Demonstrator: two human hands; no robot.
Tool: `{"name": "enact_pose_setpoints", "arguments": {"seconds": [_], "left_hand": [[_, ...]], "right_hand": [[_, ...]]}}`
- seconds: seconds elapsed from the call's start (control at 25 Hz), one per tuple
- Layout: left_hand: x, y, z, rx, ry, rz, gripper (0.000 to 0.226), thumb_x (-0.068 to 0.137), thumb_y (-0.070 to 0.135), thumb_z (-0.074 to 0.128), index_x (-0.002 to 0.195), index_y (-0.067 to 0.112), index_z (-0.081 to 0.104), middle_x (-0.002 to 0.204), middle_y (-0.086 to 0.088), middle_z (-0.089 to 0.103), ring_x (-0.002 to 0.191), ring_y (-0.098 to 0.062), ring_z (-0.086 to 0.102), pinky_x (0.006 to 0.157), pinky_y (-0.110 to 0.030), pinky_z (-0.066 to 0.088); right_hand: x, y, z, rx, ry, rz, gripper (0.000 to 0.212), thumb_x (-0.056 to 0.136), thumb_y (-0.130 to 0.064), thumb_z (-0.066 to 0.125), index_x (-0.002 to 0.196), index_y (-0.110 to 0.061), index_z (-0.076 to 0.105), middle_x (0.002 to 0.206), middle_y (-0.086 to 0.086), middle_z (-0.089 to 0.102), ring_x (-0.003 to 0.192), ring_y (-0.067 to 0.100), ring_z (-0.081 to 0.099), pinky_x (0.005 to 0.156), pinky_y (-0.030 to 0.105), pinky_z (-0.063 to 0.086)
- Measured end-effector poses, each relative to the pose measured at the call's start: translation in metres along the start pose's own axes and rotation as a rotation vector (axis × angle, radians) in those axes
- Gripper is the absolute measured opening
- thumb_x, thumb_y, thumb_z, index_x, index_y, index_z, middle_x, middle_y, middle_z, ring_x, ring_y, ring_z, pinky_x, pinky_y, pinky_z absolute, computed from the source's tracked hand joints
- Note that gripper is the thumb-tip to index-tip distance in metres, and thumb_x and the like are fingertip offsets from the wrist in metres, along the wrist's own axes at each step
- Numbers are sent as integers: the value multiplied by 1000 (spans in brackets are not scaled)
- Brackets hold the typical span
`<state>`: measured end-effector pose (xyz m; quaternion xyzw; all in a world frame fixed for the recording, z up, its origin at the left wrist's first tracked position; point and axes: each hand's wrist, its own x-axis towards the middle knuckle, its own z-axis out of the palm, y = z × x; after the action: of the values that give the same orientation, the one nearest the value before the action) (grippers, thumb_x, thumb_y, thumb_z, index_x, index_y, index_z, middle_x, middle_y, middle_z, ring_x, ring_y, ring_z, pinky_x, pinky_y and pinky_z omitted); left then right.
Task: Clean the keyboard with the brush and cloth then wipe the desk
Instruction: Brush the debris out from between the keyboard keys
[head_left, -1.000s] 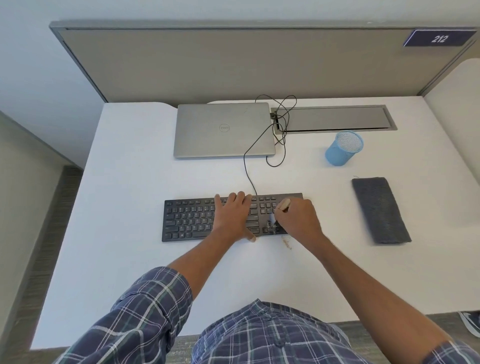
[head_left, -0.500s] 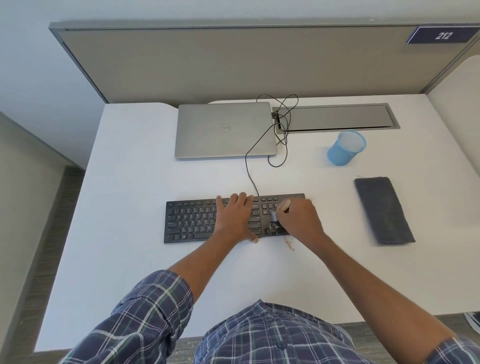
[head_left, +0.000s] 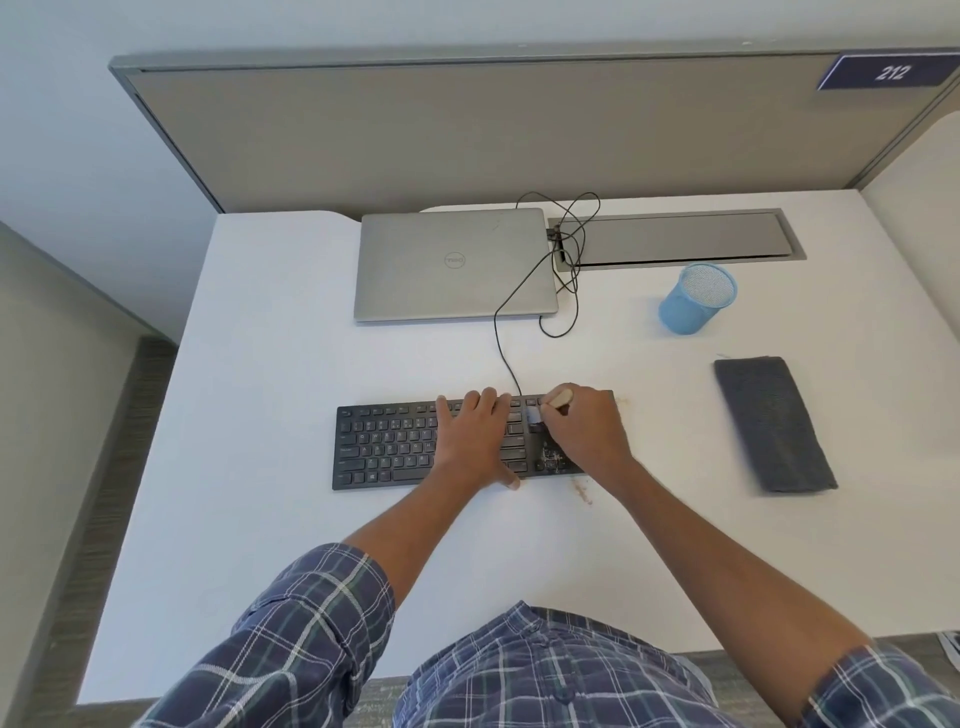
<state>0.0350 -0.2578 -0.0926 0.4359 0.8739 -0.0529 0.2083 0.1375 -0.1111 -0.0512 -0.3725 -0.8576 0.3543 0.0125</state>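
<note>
A black keyboard (head_left: 395, 447) lies on the white desk (head_left: 270, 545) in front of me. My left hand (head_left: 475, 436) rests flat on its middle keys, fingers straight. My right hand (head_left: 587, 431) grips a small brush (head_left: 558, 400) with a pale wooden handle, its bristles down on the keys near the keyboard's upper right part. Brown crumbs sit on the keys by the right end and on the desk just below it (head_left: 582, 488). A folded dark grey cloth (head_left: 774, 423) lies flat to the right, apart from both hands.
A shut silver laptop (head_left: 452, 265) lies behind the keyboard, with a black cable (head_left: 501, 338) running from the keyboard to a grey cable hatch (head_left: 675, 239). A blue mesh pen cup (head_left: 696, 299) stands behind the cloth. A grey partition closes the desk's back.
My right hand with the brush has moved slightly up toward the keyboard's top row. My left hand has stayed flat on the keys.
</note>
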Motion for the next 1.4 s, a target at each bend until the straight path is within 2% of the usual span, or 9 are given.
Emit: {"name": "enact_pose_setpoints", "arguments": {"seconds": [0.2, 0.28, 0.4, 0.64, 0.8, 0.92, 1.04, 1.16, 1.4], "left_hand": [[0, -1, 0, 11, 6, 1, 135, 63, 79, 87, 165, 19, 21, 160, -1, 33, 151, -27, 33, 124, -71, 22], [0, 0, 0, 11, 3, 1, 134, 64, 78, 87, 165, 19, 21, 160, -1, 33, 151, -27, 33, 125, -70, 22], [0, 0, 0, 12, 2, -4, 132, 64, 78, 86, 164, 21, 22, 158, 0, 34, 150, -27, 34, 124, -70, 23], [0, -1, 1, 8, 7, 1, 132, 63, 78, 87, 163, 20, 23, 157, 0, 34, 149, -27, 34, 123, -70, 24], [-1, -1, 1, -2, 17, 8, 130, 63, 77, 88, 161, 19, 25, 157, 0, 35, 148, -27, 35, 123, -70, 24], [-1, -2, 1, -14, 17, 7, 130, 63, 77, 88, 162, 20, 25, 158, 0, 34, 150, -27, 34, 124, -71, 23], [-1, -1, 0, -10, 7, 9, 130, 64, 77, 87, 162, 20, 24, 158, 0, 34, 150, -27, 33, 124, -71, 22], [-1, -1, 1, -14, 10, -2, 128, 63, 77, 88, 160, 21, 26, 155, 1, 35, 148, -26, 34, 123, -71, 23], [0, -2, 1, -25, 7, 9, 132, 63, 76, 88, 163, 20, 23, 159, -1, 33, 151, -28, 31, 125, -71, 21]], "right_hand": [[-2, 7, -9, -88, 43, -5, 10, 95, -31, 71, 90, -24, 76, 84, -3, 75, 89, 28, 66, 77, 38, 56], [-1, 0, -8, -46, 63, -67, 10, 94, -33, 71, 90, -25, 76, 81, -6, 76, 83, 24, 68, 79, 37, 56], [0, -14, -2, -19, 12, -127, 12, 96, -31, 69, 92, -26, 78, 81, -10, 76, 78, 15, 68, 68, 21, 51], [-5, 7, 4, -84, -90, -212, 12, 99, -38, 73, 99, -32, 84, 96, -9, 76, 90, 14, 67, 81, 38, 55], [2, 15, -16, -225, -127, -226, 14, 99, -27, 70, 101, -30, 84, 106, -2, 74, 97, 23, 68, 87, 41, 55], [12, 10, -25, -333, -168, -201, 16, 99, -26, 68, 96, -30, 83, 102, -2, 72, 96, 25, 67, 85, 42, 56], [14, -5, -21, -211, -154, -222, 20, 91, -23, 68, 85, -36, 82, 92, -11, 73, 88, 18, 67, 79, 43, 57], [9, -17, -14, -163, -208, -247, 20, 92, -21, 72, 86, -36, 83, 92, -12, 73, 87, 13, 66, 72, 30, 51], [10, 12, -33, -191, -130, -125, 17, 87, -13, 77, 81, -27, 84, 87, -10, 76, 77, 18, 67, 73, 38, 58]]}}
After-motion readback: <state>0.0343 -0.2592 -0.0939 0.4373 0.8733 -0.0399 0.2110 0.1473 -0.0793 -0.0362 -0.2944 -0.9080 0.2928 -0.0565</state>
